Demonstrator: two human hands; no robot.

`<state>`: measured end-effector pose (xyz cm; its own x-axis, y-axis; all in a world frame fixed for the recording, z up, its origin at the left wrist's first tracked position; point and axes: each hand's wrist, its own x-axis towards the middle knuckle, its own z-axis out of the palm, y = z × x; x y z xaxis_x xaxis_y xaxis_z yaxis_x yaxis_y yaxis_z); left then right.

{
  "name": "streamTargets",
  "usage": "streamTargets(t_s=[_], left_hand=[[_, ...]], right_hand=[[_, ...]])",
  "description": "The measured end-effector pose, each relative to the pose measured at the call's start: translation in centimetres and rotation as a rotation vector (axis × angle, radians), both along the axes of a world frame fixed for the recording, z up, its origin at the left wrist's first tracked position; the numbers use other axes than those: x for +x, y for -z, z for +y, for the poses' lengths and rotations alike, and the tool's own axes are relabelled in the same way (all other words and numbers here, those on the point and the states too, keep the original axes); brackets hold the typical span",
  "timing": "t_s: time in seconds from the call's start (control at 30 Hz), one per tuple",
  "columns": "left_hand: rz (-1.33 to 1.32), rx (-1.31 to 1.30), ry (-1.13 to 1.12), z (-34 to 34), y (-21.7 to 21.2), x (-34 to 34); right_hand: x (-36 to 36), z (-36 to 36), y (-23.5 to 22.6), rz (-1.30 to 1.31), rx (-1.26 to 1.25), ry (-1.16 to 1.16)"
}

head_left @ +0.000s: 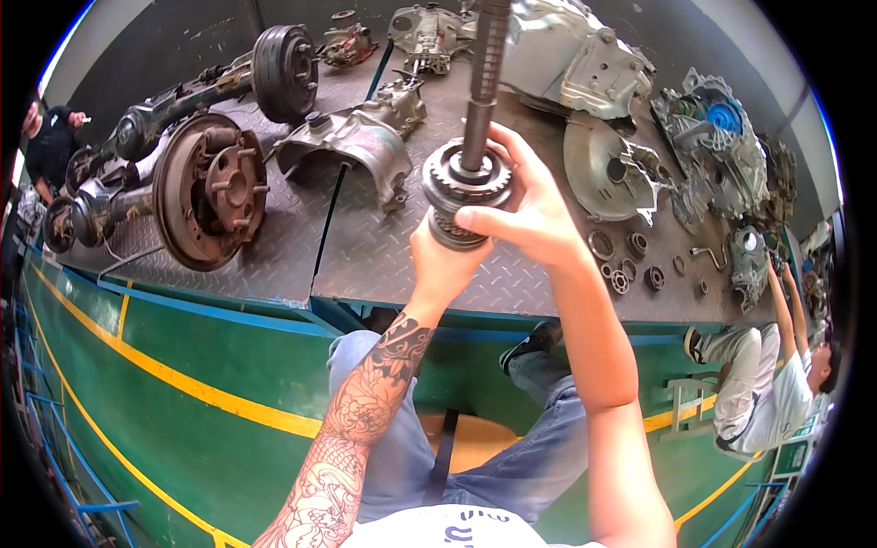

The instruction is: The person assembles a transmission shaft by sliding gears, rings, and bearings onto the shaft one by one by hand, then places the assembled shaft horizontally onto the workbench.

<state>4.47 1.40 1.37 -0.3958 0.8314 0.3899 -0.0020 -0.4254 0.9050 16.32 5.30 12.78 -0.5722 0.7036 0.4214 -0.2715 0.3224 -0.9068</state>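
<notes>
- Far left on the checker-plate tabletop (365,265) lies an axle with a rusty brake drum (212,190), well apart from the work.
- The left hand (445,258) is closed round the lower end of a gear cluster (466,183), gripping it from beneath, above the tabletop's near edge.
- A splined shaft (484,82) rises upright from that cluster.
- The right hand (528,205) wraps the top gear, thumb and fingers pinching its rim.
- Judging by this, a gear is being seated on or drawn off the shaft; next calls for a straight, even slide.
- Right: grey housings (612,173) and loose bearing rings (621,269).
</notes>
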Motion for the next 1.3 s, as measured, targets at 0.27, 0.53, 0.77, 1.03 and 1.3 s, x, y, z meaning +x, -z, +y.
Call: streamTargets(t_s=[0.27, 0.53, 0.77, 1.03, 1.3], left_hand=[[0.061, -0.028, -0.117, -0.2, -1.1, 0.0], [0.045, 0.010, -0.139, -0.1, -0.4, -0.4], [-0.030, 0.022, -0.041, 0.3, -0.3, 0.4], [-0.130, 0.047, 0.119, -0.1, -0.5, -0.3], [-0.098, -0.029, 0.126, -1.3, 0.2, -0.2]], right_hand=[[-0.4, 0.6, 0.3, 0.051, -0.163, -0.043], [-1.1, 0.6, 1.4, 0.093, -0.131, -0.045], [-0.4, 0.0, 2.2, 0.144, -0.149, 0.009], [-2.2, -0.9, 3.7, 0.265, -0.087, 0.094], [2.8, -0.4, 4.8, -0.134, 0.403, 0.269]])
